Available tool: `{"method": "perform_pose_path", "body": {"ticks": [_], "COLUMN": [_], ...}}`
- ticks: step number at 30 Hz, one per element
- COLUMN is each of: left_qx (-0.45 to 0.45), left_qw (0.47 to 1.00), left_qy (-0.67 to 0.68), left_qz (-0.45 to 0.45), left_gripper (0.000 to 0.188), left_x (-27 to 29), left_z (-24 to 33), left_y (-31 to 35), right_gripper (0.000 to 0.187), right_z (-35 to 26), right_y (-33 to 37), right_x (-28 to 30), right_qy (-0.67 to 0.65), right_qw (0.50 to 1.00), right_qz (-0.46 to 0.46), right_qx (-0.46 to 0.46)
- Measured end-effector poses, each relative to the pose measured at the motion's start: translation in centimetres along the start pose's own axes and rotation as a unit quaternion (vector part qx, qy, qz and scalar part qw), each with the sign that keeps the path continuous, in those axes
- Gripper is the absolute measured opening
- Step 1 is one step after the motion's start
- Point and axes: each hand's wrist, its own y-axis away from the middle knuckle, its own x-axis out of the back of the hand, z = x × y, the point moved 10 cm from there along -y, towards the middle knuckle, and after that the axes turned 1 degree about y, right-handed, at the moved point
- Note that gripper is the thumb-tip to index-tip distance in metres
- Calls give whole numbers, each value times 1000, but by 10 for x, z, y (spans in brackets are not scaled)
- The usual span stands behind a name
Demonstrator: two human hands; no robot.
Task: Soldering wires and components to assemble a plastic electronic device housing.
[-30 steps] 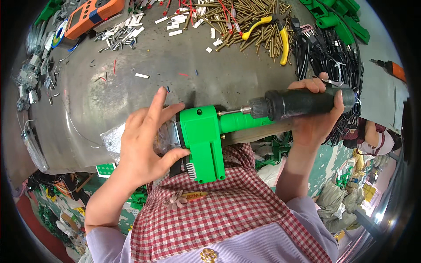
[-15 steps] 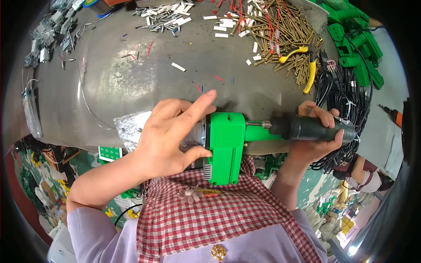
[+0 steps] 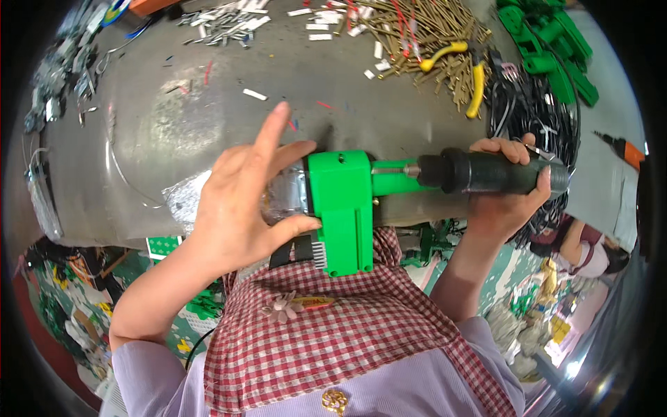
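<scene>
Since the earlier frames, both hands have carried the work a little toward the table's near edge, and the left forefinger has lifted straight up off the part.

Head view: the left hand (image 3: 240, 208) grips the green plastic housing (image 3: 340, 208) from its left side, thumb under the near face, other fingers spread wide with the forefinger raised. The housing sits just right of that palm, over the near edge of the grey metal table (image 3: 174, 132). The right hand (image 3: 511, 191) is wrapped closed around the dark electric screwdriver (image 3: 486, 172), whose bit meets the housing's right-hand neck.

Hidden: the housing's left end and a shiny metal piece there lie behind the left fingers; whether the bit is seated in a screw cannot be made out.

The housing's long body runs from the table edge down toward the checked apron (image 3: 333, 333); its neck points right. The screwdriver lies level, tip pointing left, along the table's near edge.

At the far edge lie brass screws (image 3: 417, 28) and yellow-handled pliers (image 3: 472, 76).
</scene>
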Motion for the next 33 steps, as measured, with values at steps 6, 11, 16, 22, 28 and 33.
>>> {"method": "perform_pose_path", "body": {"ticks": [6, 11, 16, 22, 28, 33], "left_qx": [-3, -12, -8, 16, 16, -26], "left_qw": [1000, 999, 998, 999, 999, 999], "left_qy": [-7, -23, -34, 1, -26, 11], "left_qz": [-7, -24, -44, -48, -44, -40], "left_gripper": [114, 112, 110, 110, 108, 102], "left_x": [-3, -5, -8, -11, -9, -7], "left_z": [5, 6, 3, -2, 3, 10], "left_y": [-4, -4, -2, -2, -4, -7], "right_gripper": [43, 44, 43, 42, 40, 40], "right_z": [-2, 5, 4, 9, 8, 6], "right_y": [11, 16, 13, 12, 15, 15], "right_x": [3, 2, 2, 3, -1, -3], "right_qy": [-38, -57, -47, -83, -94, -96], "right_qw": [999, 997, 998, 995, 994, 990], "right_qz": [-19, -35, -26, -28, -62, -85], "right_qx": [-26, -25, -32, -45, -4, 63]}}
